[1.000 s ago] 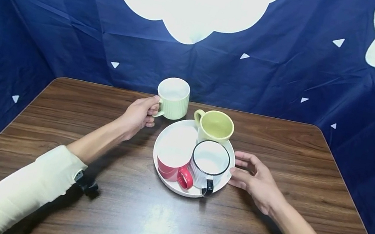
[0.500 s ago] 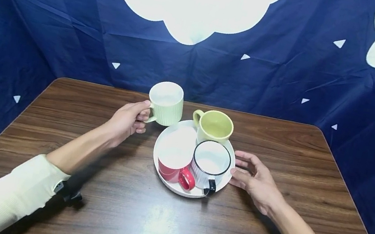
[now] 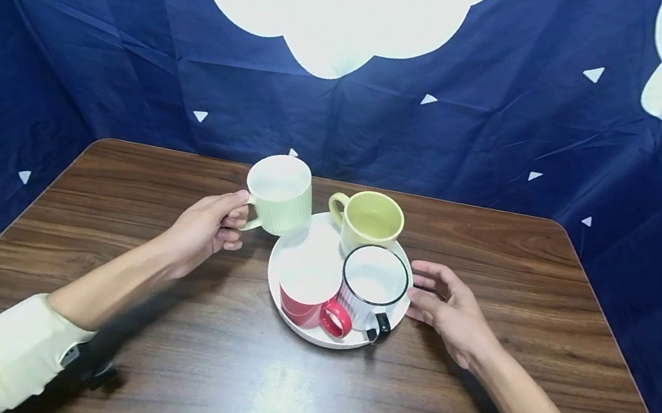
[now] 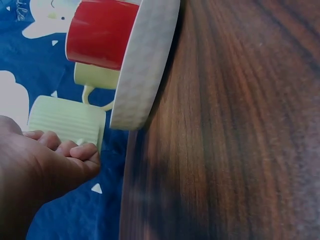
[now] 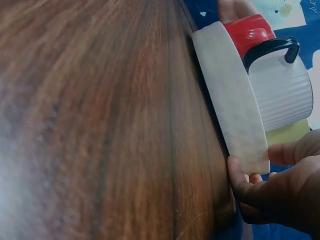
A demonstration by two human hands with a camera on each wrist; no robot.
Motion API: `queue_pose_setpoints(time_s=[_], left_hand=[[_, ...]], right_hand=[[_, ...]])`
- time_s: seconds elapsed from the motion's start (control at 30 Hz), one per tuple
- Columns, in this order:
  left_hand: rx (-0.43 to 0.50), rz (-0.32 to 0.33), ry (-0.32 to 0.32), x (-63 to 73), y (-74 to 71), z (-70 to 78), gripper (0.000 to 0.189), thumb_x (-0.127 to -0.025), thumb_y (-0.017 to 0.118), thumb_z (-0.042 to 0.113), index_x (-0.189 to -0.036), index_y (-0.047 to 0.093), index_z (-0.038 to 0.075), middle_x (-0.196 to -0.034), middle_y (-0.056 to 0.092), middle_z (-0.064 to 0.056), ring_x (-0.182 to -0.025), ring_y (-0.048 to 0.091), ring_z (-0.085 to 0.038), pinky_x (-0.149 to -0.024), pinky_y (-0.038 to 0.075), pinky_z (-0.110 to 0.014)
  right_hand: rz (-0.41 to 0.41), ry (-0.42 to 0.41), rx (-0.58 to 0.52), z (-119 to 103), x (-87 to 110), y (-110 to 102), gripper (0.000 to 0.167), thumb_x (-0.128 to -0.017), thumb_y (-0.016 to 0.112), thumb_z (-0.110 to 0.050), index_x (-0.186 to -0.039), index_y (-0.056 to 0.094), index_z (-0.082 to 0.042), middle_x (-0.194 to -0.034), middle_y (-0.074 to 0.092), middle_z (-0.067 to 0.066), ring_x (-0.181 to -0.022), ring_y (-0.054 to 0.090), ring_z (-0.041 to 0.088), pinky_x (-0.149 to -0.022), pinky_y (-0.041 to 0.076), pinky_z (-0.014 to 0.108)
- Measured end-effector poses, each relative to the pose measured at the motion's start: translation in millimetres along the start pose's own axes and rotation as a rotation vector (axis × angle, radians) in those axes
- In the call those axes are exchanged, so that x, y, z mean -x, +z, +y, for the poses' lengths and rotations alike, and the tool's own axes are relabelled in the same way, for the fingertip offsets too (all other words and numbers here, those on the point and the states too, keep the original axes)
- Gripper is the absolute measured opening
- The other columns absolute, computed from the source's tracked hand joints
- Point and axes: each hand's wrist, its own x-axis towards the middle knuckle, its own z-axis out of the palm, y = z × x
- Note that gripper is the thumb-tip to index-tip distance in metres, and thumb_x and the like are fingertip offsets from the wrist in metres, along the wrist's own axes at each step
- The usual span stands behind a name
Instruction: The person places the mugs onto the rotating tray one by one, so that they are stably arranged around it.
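My left hand (image 3: pixel 200 231) grips a pale green ribbed mug (image 3: pixel 281 201) by its handle. The mug is held up off the table, at the far left rim of a round white plate (image 3: pixel 321 338). On the plate stand a red mug (image 3: pixel 301 308), a white mug with black rim and handle (image 3: pixel 360 311), and a yellow-green mug (image 3: pixel 370 224) at the back. My right hand (image 3: pixel 452 313) holds the plate's right side; its fingers touch the outer wall in the right wrist view. In the left wrist view, the left fingers (image 4: pixel 65 147) curl at the pale green mug.
The brown wooden table (image 3: pixel 283 405) bears the plate near its far edge. Behind it hangs a dark blue cloth (image 3: pixel 377 133) with white cloud shapes and small triangles.
My left hand has brought the pale green mug left and nearer to me, from behind the plate to its far left rim. The right hand stays at the plate.
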Motion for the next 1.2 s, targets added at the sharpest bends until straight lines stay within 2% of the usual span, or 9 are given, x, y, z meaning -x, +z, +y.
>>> queue_pose_setpoints(time_s=[0.3,0.73,1.2], left_hand=[[0.039,0.005,0.01,16.7,1.3,1.6,0.042,-0.123,0.042,0.038,-0.086,0.038,0.02,-0.082,0.035,0.01,-0.075,0.034,-0.008,-0.068,0.04,-0.022],[-0.007,-0.012,0.001,33.7,5.8,-2.2,0.042,-0.123,0.041,0.039,-0.087,0.037,0.02,-0.082,0.035,0.01,-0.075,0.036,-0.008,-0.07,0.044,-0.023],[-0.019,-0.057,0.005,48.7,11.5,-7.8,0.041,-0.124,0.041,0.038,-0.088,0.036,0.019,-0.083,0.033,0.009,-0.074,0.034,-0.011,-0.071,0.045,-0.024]], right_hand=[[0.019,-0.007,0.056,-2,-4.2,3,0.051,-0.111,0.059,0.001,-0.16,0.045,0.007,-0.148,0.054,0.023,-0.115,0.069,0.009,-0.099,0.065,0.027],[0.009,-0.009,0.096,-6,-14.4,-1,0.048,-0.113,0.059,-0.002,-0.158,0.049,0.007,-0.139,0.058,0.019,-0.109,0.071,0.008,-0.093,0.068,0.03],[0.021,0.006,0.14,-8,-34.6,-4,0.046,-0.112,0.061,-0.002,-0.156,0.053,0.006,-0.13,0.062,0.011,-0.106,0.068,0.008,-0.089,0.066,0.025]])
